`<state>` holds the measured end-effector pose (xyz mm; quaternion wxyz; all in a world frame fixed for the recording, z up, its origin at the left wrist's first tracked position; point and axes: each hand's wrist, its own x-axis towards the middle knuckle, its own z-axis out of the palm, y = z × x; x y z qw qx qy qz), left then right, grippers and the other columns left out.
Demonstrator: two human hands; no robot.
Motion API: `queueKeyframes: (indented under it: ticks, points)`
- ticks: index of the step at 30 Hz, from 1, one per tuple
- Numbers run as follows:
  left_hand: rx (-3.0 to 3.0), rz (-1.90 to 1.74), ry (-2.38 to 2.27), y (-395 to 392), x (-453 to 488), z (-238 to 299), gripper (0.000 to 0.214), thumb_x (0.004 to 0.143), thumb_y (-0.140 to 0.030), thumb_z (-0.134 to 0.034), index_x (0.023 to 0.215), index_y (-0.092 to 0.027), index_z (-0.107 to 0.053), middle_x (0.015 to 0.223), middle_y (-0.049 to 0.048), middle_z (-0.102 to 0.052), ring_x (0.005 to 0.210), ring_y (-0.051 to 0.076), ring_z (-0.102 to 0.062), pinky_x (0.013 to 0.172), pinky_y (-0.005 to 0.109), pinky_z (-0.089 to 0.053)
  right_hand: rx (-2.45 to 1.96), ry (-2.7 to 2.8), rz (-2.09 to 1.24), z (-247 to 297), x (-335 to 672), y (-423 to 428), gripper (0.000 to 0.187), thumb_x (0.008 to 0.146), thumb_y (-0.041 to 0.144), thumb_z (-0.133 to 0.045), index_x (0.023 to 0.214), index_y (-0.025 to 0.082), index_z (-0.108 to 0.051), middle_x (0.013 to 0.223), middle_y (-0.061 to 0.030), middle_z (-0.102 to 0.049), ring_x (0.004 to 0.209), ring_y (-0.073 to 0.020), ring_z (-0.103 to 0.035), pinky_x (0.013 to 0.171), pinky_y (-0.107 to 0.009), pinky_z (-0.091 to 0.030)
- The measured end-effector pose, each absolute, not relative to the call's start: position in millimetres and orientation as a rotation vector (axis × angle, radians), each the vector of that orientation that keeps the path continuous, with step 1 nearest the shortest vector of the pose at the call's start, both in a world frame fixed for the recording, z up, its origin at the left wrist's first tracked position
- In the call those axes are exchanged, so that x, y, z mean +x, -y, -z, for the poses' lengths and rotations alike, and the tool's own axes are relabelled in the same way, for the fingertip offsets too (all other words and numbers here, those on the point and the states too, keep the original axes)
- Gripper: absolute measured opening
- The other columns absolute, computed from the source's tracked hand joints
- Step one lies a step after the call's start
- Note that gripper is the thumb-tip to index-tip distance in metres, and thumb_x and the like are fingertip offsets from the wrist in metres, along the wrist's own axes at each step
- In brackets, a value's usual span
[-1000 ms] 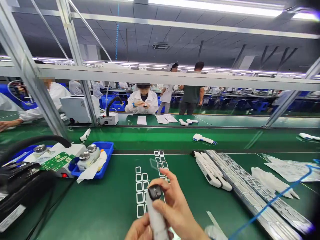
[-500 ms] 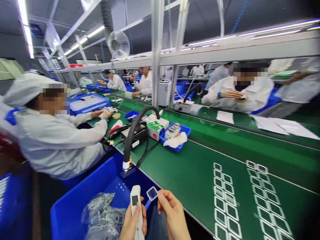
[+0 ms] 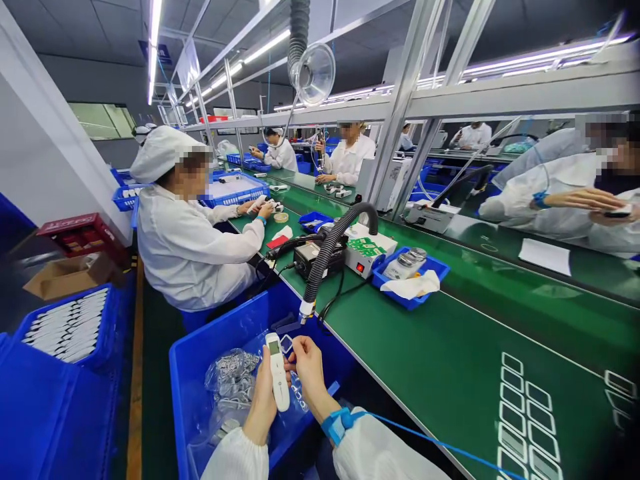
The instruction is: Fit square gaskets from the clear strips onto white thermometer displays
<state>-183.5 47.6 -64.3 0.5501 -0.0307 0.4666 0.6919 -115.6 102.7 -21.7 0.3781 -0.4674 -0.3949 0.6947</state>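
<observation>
My left hand is closed around a white handheld device with a small screen near its top, held upright over a blue bin. My right hand pinches a small clear square lens piece beside the device's top end. A blue wrist strap with a blue cord sits on my right wrist. Inside the bin lie clear plastic bags of small parts.
A green work table runs to my right, with rows of clear square pieces. A black flexible hose, a white box unit and a blue tray with tins stand on it. A seated person in white works at left; others sit across.
The view has swung left, from the table to the blue bin. The device has gone from my right hand's grip to my left hand, and my right hand now pinches the clear square piece.
</observation>
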Motion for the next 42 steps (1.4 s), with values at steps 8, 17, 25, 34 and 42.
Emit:
queueKeyframes:
  ticks: [8, 17, 25, 34, 42]
  points:
    - [-0.044, -1.654, -1.141, -57, -167, 62, 0.052, 0.082, -0.065, -0.062, 0.096, -0.014, -0.059, 0.066, 0.0030, -0.063, 0.041, 0.011, -0.052, 0.041, 0.021, -0.040, -1.014, 1.158, -1.623, 20, -100, -120, 0.021, 0.070, 0.039, -0.065, 0.072, 0.021, -0.055, 0.062, 0.0049, -0.046, 0.057, -0.0128, -0.046, 0.047, -0.022, -0.045]
    - [0.040, -1.671, -1.176, -49, -160, 48, 0.057, 0.074, -0.067, -0.070, 0.092, -0.013, -0.060, 0.069, 0.0018, -0.063, 0.046, 0.010, -0.055, 0.044, 0.020, -0.043, -1.045, 1.201, -1.525, 7, -88, -113, 0.024, 0.076, 0.043, -0.064, 0.074, 0.019, -0.058, 0.063, 0.0036, -0.051, 0.051, -0.0111, -0.041, 0.047, -0.024, -0.036]
    - [0.128, -1.510, -1.145, -19, -111, 27, 0.062, 0.076, -0.067, -0.068, 0.107, -0.015, -0.060, 0.071, 0.0007, -0.062, 0.047, 0.011, -0.053, 0.043, 0.021, -0.041, -1.234, 1.142, -1.575, -23, 31, -72, 0.036, 0.073, 0.051, -0.071, 0.071, 0.017, -0.061, 0.059, 0.0045, -0.044, 0.047, -0.0076, -0.031, 0.043, -0.022, -0.023]
    - [0.189, -1.253, -1.066, 21, -38, -9, 0.058, 0.082, -0.064, -0.063, 0.113, -0.015, -0.060, 0.081, 0.0039, -0.064, 0.052, 0.010, -0.053, 0.047, 0.021, -0.042, -1.459, 0.997, -1.684, -56, 137, -40, 0.030, 0.067, 0.042, -0.073, 0.060, 0.017, -0.057, 0.046, 0.0098, -0.031, 0.042, -0.0038, -0.018, 0.040, -0.020, -0.011]
    - [0.229, -1.157, -1.044, 19, -12, -24, 0.053, 0.080, -0.060, -0.068, 0.106, -0.014, -0.064, 0.081, 0.0060, -0.066, 0.051, 0.011, -0.054, 0.047, 0.022, -0.042, -1.391, 0.767, -1.825, -52, 175, -42, 0.020, 0.062, 0.031, -0.071, 0.058, 0.018, -0.056, 0.040, 0.0129, -0.028, 0.039, -0.0023, -0.014, 0.037, -0.018, -0.007]
